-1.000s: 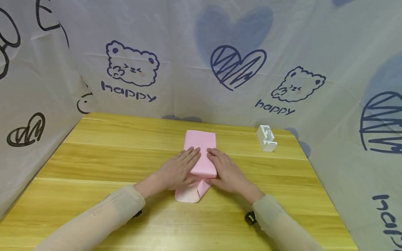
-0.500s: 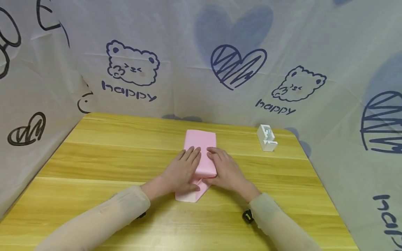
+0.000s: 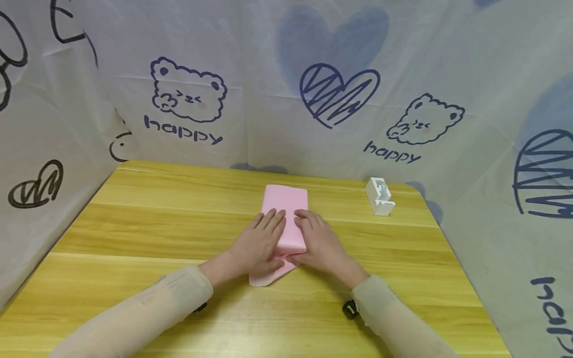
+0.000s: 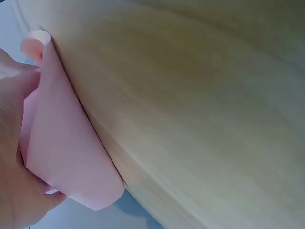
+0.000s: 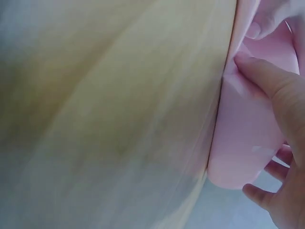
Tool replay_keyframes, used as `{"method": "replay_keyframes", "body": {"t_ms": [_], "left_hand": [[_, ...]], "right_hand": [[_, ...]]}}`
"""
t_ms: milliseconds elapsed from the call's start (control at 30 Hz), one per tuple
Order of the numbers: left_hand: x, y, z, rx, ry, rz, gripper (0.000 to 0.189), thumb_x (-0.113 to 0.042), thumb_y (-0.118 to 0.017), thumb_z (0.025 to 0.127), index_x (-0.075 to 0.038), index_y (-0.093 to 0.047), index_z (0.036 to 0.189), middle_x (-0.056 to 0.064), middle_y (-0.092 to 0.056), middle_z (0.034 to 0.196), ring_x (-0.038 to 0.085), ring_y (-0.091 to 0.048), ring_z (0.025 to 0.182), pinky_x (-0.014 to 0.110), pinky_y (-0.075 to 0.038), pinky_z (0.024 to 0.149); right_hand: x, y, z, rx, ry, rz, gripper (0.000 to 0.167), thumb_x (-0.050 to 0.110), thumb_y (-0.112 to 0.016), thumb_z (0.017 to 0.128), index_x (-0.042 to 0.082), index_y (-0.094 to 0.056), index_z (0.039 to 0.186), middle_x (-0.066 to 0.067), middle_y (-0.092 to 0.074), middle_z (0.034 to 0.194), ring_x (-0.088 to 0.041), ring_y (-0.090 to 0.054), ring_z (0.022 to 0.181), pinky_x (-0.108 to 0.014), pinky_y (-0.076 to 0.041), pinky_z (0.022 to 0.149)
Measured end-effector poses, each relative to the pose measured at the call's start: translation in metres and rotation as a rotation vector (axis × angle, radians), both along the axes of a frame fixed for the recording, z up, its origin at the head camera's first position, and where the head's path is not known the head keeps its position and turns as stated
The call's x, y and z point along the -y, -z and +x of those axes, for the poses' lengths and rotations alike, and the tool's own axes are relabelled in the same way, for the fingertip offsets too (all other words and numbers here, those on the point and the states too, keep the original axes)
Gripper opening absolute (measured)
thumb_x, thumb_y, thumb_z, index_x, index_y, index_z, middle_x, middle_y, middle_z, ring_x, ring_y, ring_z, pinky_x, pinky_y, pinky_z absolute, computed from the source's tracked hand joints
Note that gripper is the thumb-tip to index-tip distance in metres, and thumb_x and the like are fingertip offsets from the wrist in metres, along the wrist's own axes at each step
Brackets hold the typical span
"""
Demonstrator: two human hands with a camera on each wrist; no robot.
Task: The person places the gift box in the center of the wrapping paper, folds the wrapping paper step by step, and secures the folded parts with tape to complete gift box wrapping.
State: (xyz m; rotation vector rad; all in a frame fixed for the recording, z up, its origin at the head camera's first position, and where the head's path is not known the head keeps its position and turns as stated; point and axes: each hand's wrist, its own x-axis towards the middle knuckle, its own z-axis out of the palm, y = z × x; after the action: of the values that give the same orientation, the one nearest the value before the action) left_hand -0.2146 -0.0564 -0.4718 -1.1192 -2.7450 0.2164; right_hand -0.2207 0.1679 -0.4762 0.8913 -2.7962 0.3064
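Note:
A box wrapped in pink paper (image 3: 286,199) lies on the wooden table in the head view. A loose flap of that paper (image 3: 263,279) sticks out at its near end. My left hand (image 3: 257,244) holds the box's left side, fingers laid over the top and thumb down at the flap. On the other side my right hand (image 3: 321,244) grips the right edge, its fingertips on top. In the right wrist view the right thumb (image 5: 259,74) presses into the paper fold, close to the other thumb. The left wrist view shows the flap (image 4: 66,138) standing out past the left hand.
A white tape dispenser (image 3: 379,198) stands at the back right of the wooden table (image 3: 147,223). Behind and beside the table hangs a pale cloth (image 3: 268,119) printed with bears and hearts. A dark wrist device (image 3: 350,309) sits under the right sleeve.
Over the last second the left hand has shifted slightly right, its thumb onto the flap. The right thumb has moved a little inward, and less of the flap shows. The box stays in place.

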Motion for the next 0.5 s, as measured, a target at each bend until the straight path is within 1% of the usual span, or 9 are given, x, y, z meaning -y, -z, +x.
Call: {"method": "replay_keyframes", "body": {"t_ms": [133,267,367,500], "left_hand": [[0.000,0.000,-0.001,-0.007,0.005,0.002,0.104,-0.068,-0.062,0.093,0.005,-0.031,0.159,0.023,-0.026,0.168,0.040,-0.028,0.154,0.053,-0.029,0.125],[0.000,0.002,-0.001,-0.045,0.012,0.021,0.097,-0.063,-0.064,0.095,0.005,-0.034,0.158,0.023,-0.031,0.166,0.041,-0.034,0.152,0.053,-0.033,0.123],[0.000,0.003,0.000,-0.073,0.018,0.031,0.094,-0.059,-0.067,0.095,0.005,-0.036,0.157,0.022,-0.034,0.165,0.041,-0.037,0.150,0.053,-0.036,0.121],[0.000,0.004,0.000,-0.071,0.017,0.049,0.094,-0.056,-0.070,0.094,0.005,-0.036,0.157,0.022,-0.033,0.165,0.041,-0.036,0.150,0.053,-0.034,0.122]], "right_hand": [[0.003,0.001,0.002,-0.042,0.034,0.045,0.099,0.057,-0.091,0.072,0.001,-0.052,0.144,-0.011,-0.042,0.157,-0.032,-0.041,0.144,-0.049,-0.040,0.119],[0.003,0.001,0.002,-0.045,0.025,0.034,0.098,0.057,-0.091,0.073,0.000,-0.053,0.143,-0.012,-0.043,0.156,-0.033,-0.042,0.144,-0.050,-0.041,0.117],[-0.002,-0.001,0.001,0.021,-0.009,-0.027,0.099,0.056,-0.091,0.073,0.000,-0.052,0.145,-0.012,-0.042,0.159,-0.033,-0.040,0.146,-0.050,-0.038,0.120],[-0.016,-0.009,0.000,0.142,-0.086,-0.106,0.101,0.048,-0.091,0.078,0.003,-0.045,0.155,-0.008,-0.036,0.166,-0.031,-0.032,0.154,-0.049,-0.028,0.126]]}}
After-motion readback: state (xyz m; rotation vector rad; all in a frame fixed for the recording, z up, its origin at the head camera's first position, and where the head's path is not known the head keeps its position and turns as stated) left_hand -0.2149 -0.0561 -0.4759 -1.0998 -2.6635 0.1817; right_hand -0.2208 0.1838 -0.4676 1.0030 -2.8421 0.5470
